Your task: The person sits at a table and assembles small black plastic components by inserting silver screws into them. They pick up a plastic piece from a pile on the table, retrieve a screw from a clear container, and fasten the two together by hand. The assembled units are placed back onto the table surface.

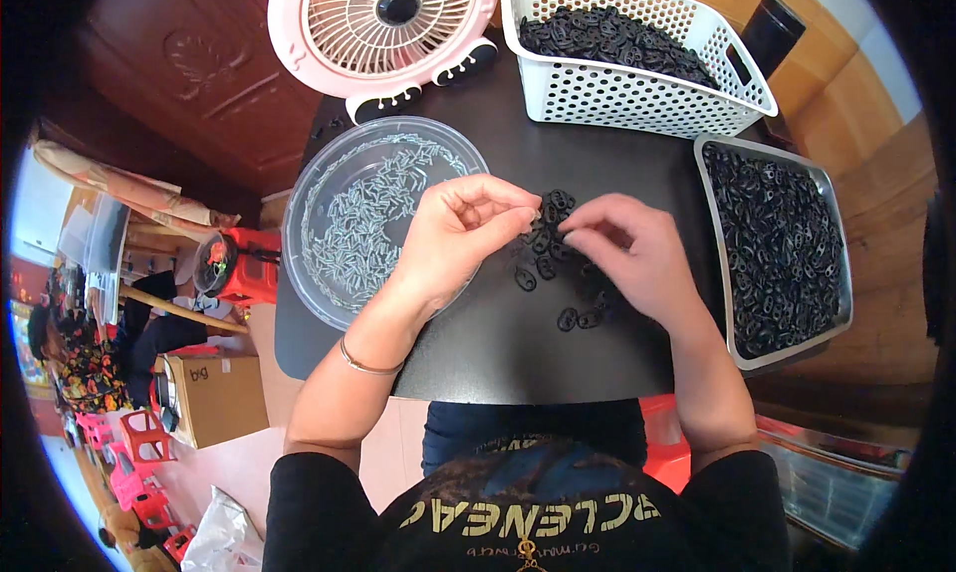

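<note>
While both hands work over the middle of the black table, the left hand has its fingertips pinched narrow on something too small to identify, and the right hand is curled, fingertips pinched at a small black plastic piece at the top of the loose pile. The two sets of fingertips sit just beside each other, above that pile.

Location of parts:
- Loose pile: center of the table, partly under the right hand. Roughly a dozen pieces show; those under the hand cannot be counted.
- One clear round bowl at the left edge, holding many small silver pins, too many to count.
- One white perforated basket at the far edge, heaped with black pieces.
- One metal tray at the right edge, filled with similar black pieces in a near-even layer.
- One pink fan at the far left corner.

Progress, as a judgement: the work appears to be joining a pin to each black piece. The full tray suggests a large finished or staged batch, though which container holds finished parts cannot be told. The heaped basket and well-stocked bowl indicate much remains.
</note>
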Demonstrator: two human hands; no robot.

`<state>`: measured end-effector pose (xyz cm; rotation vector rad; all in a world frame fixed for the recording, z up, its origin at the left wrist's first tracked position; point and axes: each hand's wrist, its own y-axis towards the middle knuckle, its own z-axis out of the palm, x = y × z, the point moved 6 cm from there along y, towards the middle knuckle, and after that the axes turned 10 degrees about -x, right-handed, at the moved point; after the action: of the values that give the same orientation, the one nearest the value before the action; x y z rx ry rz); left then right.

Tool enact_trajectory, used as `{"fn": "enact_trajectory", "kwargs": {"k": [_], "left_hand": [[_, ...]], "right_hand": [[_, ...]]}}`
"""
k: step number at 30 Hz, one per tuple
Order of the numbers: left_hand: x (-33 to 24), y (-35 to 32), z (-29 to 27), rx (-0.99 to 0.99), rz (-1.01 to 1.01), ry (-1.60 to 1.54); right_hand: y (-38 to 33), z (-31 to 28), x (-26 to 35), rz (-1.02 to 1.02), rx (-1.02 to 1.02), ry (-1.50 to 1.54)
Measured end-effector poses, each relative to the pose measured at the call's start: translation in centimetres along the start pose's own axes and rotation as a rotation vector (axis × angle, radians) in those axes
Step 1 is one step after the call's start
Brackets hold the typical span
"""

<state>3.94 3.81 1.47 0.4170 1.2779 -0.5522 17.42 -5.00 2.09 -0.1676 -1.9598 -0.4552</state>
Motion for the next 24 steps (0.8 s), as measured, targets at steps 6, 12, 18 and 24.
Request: {"fn": "enact_trajectory", "kwargs": {"k": [6, 12, 18, 24], "left_hand": [[1.0, 0.3, 0.2, 0.013, 0.021, -0.145], [1.4, 0.1, 0.7, -0.007, -0.036, -0.160], [1.2, 0.0, 1.1, 0.007, -0.039, -0.165], [1.5, 0.0, 1.0, 0.019, -0.028, -0.164]], "right_hand": [[-0.3, 0.1, 0.0, 0.060, -0.163, 0.374], [-0.4, 0.4, -0.3, -0.011, -0.214, 0.271], [-0.5, 0.3, -0.4, 0.010, -0.205, 0.230], [-0.5, 0.2, -0.2, 0.002, -0.203, 0.178]]}}
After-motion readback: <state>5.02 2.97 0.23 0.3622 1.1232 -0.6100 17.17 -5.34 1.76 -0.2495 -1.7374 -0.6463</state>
